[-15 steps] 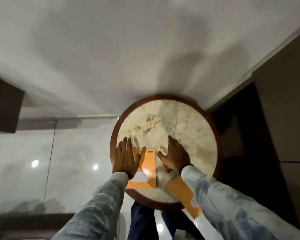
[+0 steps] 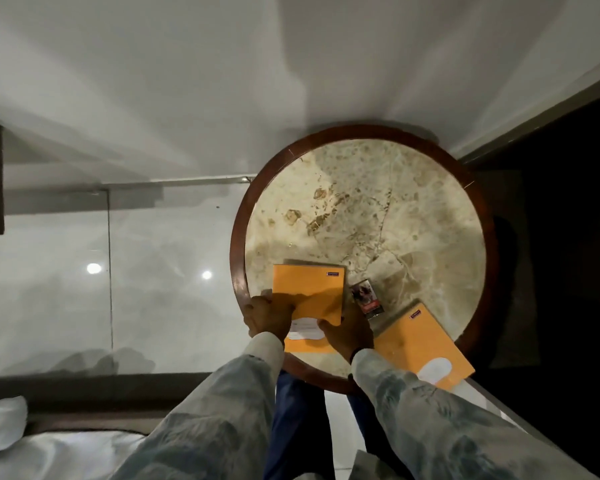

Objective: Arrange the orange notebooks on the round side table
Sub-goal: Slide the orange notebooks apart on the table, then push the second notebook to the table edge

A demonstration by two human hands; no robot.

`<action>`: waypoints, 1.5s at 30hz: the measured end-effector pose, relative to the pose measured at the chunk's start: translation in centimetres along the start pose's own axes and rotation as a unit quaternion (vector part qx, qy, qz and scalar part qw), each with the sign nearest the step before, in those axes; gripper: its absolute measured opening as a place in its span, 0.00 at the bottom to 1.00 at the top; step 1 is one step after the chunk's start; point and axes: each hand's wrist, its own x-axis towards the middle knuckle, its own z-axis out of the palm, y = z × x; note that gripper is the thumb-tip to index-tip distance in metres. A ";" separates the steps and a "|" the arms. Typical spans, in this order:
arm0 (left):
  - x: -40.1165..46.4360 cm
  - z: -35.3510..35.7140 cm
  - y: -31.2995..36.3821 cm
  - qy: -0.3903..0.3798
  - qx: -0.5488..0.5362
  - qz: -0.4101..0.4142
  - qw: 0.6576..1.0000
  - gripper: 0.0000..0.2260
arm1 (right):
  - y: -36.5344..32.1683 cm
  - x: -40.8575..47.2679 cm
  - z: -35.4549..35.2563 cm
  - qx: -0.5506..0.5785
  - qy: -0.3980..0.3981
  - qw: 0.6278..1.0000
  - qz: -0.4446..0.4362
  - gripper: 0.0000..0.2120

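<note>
A round side table (image 2: 388, 216) with a marble top and a dark wood rim stands before me. One orange notebook (image 2: 312, 289) lies on its near left part. My left hand (image 2: 269, 315) grips that notebook's left near edge, and my right hand (image 2: 347, 332) grips its right near corner. A second orange notebook (image 2: 420, 344) with a white label lies tilted at the near right, its corner hanging over the rim. A small dark card or packet (image 2: 367, 299) lies between the two notebooks.
A white wall rises behind the table. Glossy pale floor tiles (image 2: 146, 271) spread to the left. A dark cabinet or doorway (image 2: 565, 237) fills the right side. White bedding (image 2: 49, 452) shows at the bottom left.
Both hands have drawn back from lying flat on the table top and now hold the near end of the left notebook. The small dark packet has come into sight.
</note>
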 end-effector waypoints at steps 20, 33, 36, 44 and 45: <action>3.8 6.0 21.9 -0.005 -0.082 0.194 0.978 0.19 | -11.5 12.2 -14.2 0.134 0.180 0.970 -0.095 0.17; -7.7 11.3 3.0 0.000 0.068 0.114 0.991 0.21 | 6.4 1.2 -15.5 -0.047 0.175 0.983 -0.036 0.28; -10.6 15.5 -2.8 -0.050 0.092 0.045 0.994 0.25 | 12.6 -0.2 -15.2 -0.119 0.148 0.981 -0.026 0.33; -13.7 23.2 -8.2 -0.062 0.114 -0.012 0.991 0.28 | 21.5 -0.5 -13.0 -0.126 0.098 0.987 -0.031 0.46; -13.6 23.4 -8.4 -0.059 0.111 -0.011 0.992 0.27 | 21.8 -0.4 -13.1 -0.124 0.103 0.987 -0.025 0.44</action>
